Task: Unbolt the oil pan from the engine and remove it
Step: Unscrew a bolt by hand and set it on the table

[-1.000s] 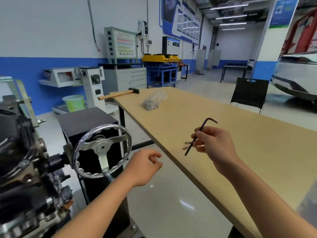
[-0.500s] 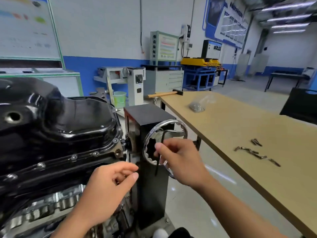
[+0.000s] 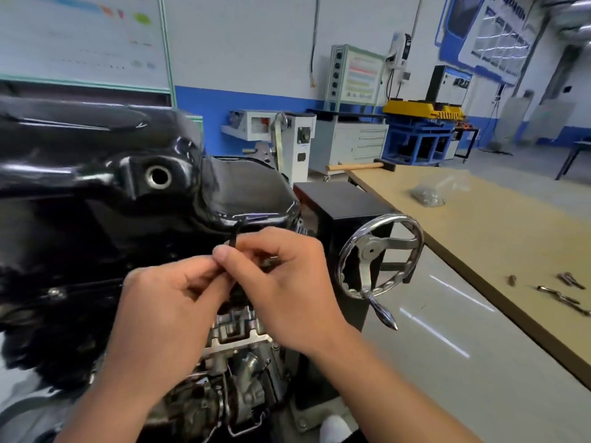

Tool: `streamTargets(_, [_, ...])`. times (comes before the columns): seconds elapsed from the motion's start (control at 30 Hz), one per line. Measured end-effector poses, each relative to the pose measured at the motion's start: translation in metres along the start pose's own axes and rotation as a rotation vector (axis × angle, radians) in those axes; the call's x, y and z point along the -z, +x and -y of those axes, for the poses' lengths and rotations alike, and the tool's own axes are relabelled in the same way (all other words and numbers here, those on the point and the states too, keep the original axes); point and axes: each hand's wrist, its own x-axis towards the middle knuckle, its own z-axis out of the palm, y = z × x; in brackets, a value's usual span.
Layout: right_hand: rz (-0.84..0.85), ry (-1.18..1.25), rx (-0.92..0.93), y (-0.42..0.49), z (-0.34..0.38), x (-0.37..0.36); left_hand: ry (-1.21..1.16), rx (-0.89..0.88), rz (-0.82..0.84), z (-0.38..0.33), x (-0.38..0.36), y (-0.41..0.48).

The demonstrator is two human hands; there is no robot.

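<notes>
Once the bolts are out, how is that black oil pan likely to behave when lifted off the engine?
The oil pan looks like pressed metal with formed ridges, so it is probably stiff. Its glossy finish may be slippery to grip. One end bulges deeper than the other, so it will likely feel lopsided when lifted.

My left hand [image 3: 166, 318] and right hand [image 3: 287, 289] meet before the glossy black oil pan [image 3: 96, 193], both pinching a dark hex key [image 3: 232, 239] near its rim. Loose bolts [image 3: 559, 289] lie on the wooden table [image 3: 479, 225] to the right.
</notes>
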Motion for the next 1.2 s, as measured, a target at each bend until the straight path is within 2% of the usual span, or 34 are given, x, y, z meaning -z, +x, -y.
streamTargets(0.07, [-0.061,0.010,0.098,0.007,0.001,-0.015,0.009,-0.017,-0.101,-0.001,0.016,0.002])
streamTargets(0.17, [-0.118,-0.002,0.199,0.011,-0.001,-0.039,0.069,-0.005,-0.167,0.012,0.038,0.000])
streamTargets(0.33, [-0.153,0.012,0.194,0.013,-0.016,-0.053,0.273,0.095,-0.224,0.042,0.059,-0.007])
streamTargets(0.43, [-0.163,0.000,0.163,0.018,-0.024,-0.052,0.319,0.105,-0.216,0.049,0.059,-0.007])
streamTargets(0.93, [-0.054,-0.074,0.240,0.018,-0.026,-0.056,0.178,0.107,-0.231,0.056,0.036,0.000])
streamTargets(1.07, [-0.072,-0.104,0.259,0.021,-0.022,-0.055,0.173,0.057,-0.234,0.055,0.036,0.001])
streamTargets(1.2, [0.006,-0.131,0.251,0.023,-0.022,-0.054,0.141,-0.001,-0.215,0.051,0.036,0.003])
